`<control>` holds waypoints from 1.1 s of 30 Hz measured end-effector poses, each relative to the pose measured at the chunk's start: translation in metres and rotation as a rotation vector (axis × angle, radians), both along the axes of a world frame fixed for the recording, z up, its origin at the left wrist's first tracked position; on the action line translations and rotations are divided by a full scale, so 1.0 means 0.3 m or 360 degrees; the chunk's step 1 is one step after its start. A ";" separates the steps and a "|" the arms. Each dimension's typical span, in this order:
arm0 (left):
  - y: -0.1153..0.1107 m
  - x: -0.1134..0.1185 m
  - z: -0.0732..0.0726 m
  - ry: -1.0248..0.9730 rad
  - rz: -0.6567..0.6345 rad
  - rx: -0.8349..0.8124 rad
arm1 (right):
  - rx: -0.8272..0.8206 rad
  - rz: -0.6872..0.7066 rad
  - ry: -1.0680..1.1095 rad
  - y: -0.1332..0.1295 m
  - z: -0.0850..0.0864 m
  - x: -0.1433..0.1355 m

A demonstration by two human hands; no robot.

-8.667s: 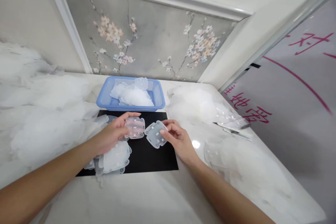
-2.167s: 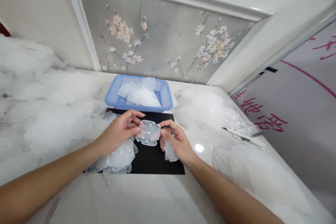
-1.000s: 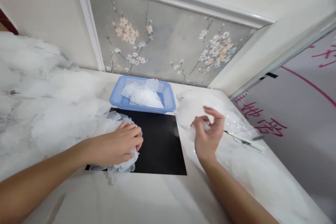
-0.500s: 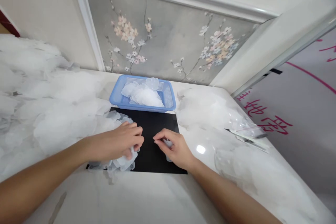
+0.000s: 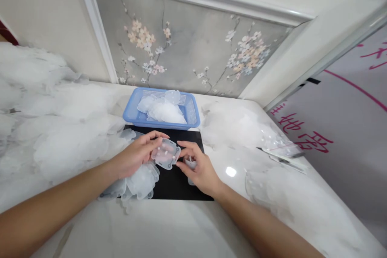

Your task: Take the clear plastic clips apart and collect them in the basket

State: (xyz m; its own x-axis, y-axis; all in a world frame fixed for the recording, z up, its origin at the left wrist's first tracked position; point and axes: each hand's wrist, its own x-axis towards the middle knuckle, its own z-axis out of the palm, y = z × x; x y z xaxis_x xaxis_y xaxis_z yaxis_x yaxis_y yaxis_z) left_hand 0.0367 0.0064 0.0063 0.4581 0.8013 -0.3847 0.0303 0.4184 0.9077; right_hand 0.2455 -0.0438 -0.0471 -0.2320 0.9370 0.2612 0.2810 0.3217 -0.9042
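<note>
A translucent, scallop-edged plastic piece (image 5: 166, 153) with small dots and slots is held above the black mat (image 5: 172, 185). My left hand (image 5: 137, 154) pinches its left edge between thumb and fingers. At its right edge, the fingertips of my right hand (image 5: 201, 169) touch or nearly touch it. Small clear pieces (image 5: 190, 163) show under my right palm; whether they are held is unclear. A loose heap of similar pieces (image 5: 142, 181) lies on the mat's left part, below my left hand.
Behind the mat stands a blue basket (image 5: 130, 112) with more translucent pieces. Large piles of pieces (image 5: 72, 137) cover the left side. On the right are another pile (image 5: 232, 125), clear bags (image 5: 281, 145) and a whiteboard (image 5: 347, 137) with pink writing.
My left hand has risen from the heap and now holds a translucent piece beside my right hand. The fingers of my right hand have spread a little. The view has shifted slightly.
</note>
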 end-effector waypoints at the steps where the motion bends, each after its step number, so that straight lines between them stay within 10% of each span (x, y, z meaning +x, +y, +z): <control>1: 0.002 -0.002 0.000 -0.0041 0.0006 -0.0039 | -0.0013 -0.0011 -0.0003 0.001 0.000 0.001; 18: 0.000 -0.002 -0.003 -0.0279 -0.0193 0.0047 | 0.0351 -0.0099 -0.0149 0.002 0.002 0.010; 26: 0.011 -0.091 0.127 0.0969 -0.0751 0.1171 | -0.0617 -0.0204 0.0573 0.023 0.020 0.006; 33: 0.011 -0.138 0.054 0.1108 -0.1156 0.1661 | -0.0848 -0.0148 0.0986 0.055 0.018 0.030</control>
